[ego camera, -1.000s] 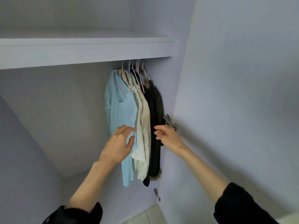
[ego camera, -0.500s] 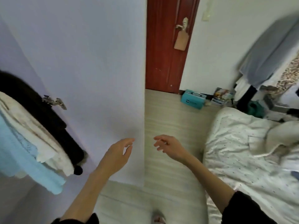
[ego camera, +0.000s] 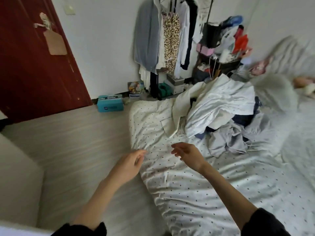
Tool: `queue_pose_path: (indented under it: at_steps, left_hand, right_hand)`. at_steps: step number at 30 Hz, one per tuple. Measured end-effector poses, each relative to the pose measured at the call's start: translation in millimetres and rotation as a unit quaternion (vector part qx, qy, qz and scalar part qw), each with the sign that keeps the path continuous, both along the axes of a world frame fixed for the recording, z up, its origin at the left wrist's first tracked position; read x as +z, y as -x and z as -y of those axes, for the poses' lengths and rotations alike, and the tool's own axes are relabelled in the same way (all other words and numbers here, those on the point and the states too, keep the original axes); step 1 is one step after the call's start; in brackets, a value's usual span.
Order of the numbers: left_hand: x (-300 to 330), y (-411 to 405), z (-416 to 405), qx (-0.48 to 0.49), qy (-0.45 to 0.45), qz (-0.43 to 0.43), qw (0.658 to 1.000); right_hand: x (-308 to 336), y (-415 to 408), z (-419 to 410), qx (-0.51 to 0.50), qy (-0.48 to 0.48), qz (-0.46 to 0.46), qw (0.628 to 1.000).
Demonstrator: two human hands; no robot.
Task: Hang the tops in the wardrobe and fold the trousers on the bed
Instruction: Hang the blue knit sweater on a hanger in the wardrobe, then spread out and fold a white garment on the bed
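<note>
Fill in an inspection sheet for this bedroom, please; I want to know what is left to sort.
Surface: bed, dotted sheet, rumpled.
Job's things: clothes pile on the bed, white, pale blue and dark pieces, unsorted.
Clutter: teal box on the floor; loaded clothes rack; heaped side stand.
Hands: left hand and right hand empty, fingers relaxed, above the bed edge.
Cables: white cord on the stand.
Surroundings: red door, white wall, pale floor.

The heap of clothes [ego camera: 219, 116] lies on the bed [ego camera: 204, 193], beyond both hands; behind the bed stands a clothes rack [ego camera: 170, 40], and the door [ego camera: 30, 65] is left, with a box [ego camera: 110, 105] on the floor beside it
</note>
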State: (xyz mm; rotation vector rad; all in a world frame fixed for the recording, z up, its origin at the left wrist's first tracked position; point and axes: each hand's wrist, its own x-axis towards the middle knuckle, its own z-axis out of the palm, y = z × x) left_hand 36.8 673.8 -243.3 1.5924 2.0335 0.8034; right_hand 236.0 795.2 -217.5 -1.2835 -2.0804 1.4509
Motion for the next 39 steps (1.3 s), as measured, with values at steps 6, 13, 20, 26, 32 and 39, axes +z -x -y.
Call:
queue_pose_path:
  at_steps: [6,13,20,26,32,39]
  left_hand:
    - [-6,-35,-129,-0.084,0.045,0.003,0.995]
    - [-17,-54,-273,-0.157,0.055,0.011,0.986]
    - [-20,-60,-435,-0.198,0.015,0.003,0.980]
    - [-18,-81,-561,-0.247,-0.021,0.007,0.969]
    - [-35,-112,-599,-0.234,-0.028,0.026,0.972]
    - [-28,-137,-576,-0.432,-0.056,0.089,0.896]
  right_hand:
    - [-3,-55,-99,-0.083,-0.016,0.026,0.996]
    - [-13,-86,-213,-0.198,-0.038,0.063,0.977]
    - [-27,-90,-335,-0.347,-0.046,0.126,0.928]
    - [-38,-88,-418,-0.345,-0.111,0.230,0.903]
    - [-43,-86,-450,-0.427,-0.121,0.151,0.883]
    - [-23,-97,-461,-0.466,0.000,0.007,0.885]
